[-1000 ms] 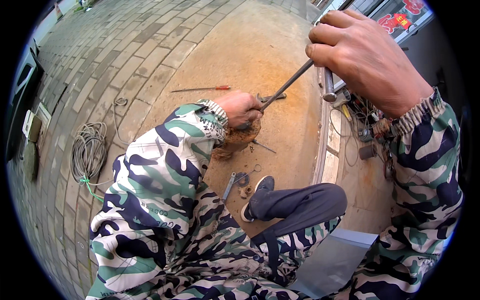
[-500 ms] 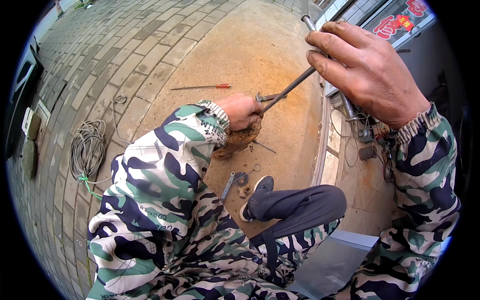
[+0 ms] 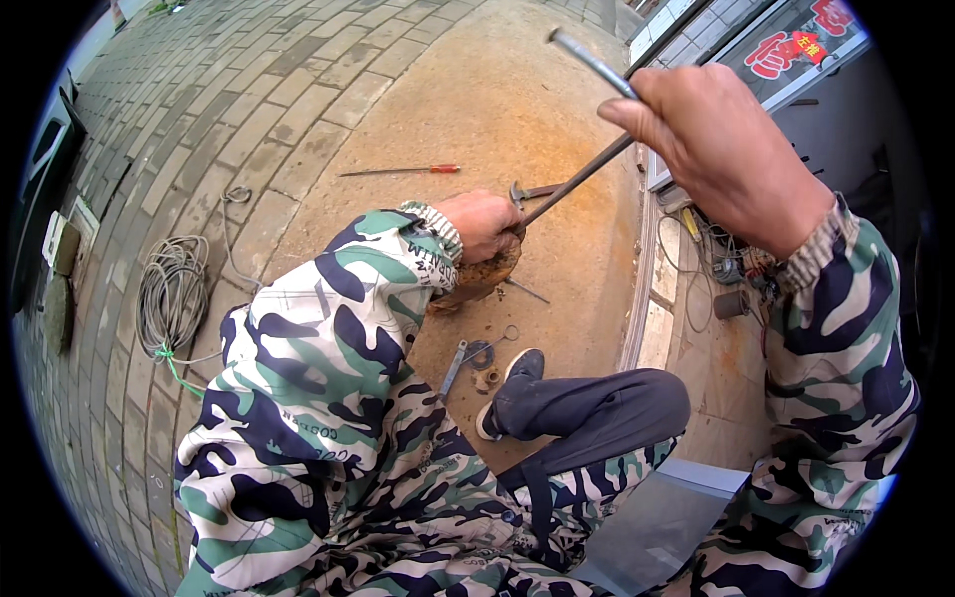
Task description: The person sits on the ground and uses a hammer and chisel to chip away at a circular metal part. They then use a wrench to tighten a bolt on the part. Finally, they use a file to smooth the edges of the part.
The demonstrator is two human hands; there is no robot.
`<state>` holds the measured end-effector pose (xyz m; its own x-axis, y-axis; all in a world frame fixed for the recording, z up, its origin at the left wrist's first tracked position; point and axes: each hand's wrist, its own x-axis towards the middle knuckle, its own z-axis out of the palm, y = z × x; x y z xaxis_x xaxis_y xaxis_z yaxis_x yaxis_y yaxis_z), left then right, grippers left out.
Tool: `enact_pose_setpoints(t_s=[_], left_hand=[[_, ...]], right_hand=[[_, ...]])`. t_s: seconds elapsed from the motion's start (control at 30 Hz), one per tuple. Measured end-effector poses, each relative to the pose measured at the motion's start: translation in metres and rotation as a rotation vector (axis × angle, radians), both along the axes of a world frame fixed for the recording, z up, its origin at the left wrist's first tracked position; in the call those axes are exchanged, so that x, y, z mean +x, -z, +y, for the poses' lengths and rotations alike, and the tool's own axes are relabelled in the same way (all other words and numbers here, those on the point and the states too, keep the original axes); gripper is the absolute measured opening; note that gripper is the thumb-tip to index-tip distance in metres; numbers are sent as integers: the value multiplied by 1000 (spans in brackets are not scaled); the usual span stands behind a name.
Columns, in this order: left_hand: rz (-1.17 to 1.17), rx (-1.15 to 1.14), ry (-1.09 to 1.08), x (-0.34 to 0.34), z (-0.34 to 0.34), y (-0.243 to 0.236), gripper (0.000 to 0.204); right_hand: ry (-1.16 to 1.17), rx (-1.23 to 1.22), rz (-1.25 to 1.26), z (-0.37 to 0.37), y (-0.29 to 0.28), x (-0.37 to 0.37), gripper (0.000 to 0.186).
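Note:
A long dark metal rod (image 3: 582,177) slants up from my left hand (image 3: 481,225) to my right hand (image 3: 721,149). Closed fingers of my left hand surround its lower end, just over a rough brown lump (image 3: 484,277) on the ground. What lies under those fingers is hidden. At the rod's upper end, a shiny metal bar (image 3: 593,65) sticks out of my right fist toward the upper left. My right fingers wrap round this bar, with the thumb along it; the joint between bar and rod is hidden. Beyond my left hand lies a tool with curved jaws, like pincers (image 3: 532,191).
A red-handled screwdriver (image 3: 403,171) lies farther off. Near my shoe (image 3: 524,373) are a flat wrench (image 3: 454,366), a dark disc (image 3: 480,351) and a brass-coloured ring part (image 3: 485,380). Coiled cable (image 3: 172,294) rests on the left paving; tangled parts (image 3: 731,269) lie by the doorway.
My right hand has turned, and its fingers have gone from partly spread to wrapped. The shiny bar has swung toward the left. My left hand stays nearly in place at the rod's lower end.

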<state>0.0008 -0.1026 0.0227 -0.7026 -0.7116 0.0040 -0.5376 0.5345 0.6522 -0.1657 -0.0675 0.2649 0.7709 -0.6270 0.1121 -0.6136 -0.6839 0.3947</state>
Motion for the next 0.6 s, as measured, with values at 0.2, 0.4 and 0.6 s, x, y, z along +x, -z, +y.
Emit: enact_pose_setpoints(t_s=[0.2, 0.4, 0.6], left_hand=[[-11, 25, -22, 5, -1, 5, 19], [-14, 50, -25, 6, -1, 5, 20], [-8, 27, -42, 2, 1, 0, 19]], right_hand=[[42, 215, -155, 3, -19, 19, 24], [-444, -176, 196, -3, -21, 14, 23], [71, 116, 25, -9, -8, 18, 38]])
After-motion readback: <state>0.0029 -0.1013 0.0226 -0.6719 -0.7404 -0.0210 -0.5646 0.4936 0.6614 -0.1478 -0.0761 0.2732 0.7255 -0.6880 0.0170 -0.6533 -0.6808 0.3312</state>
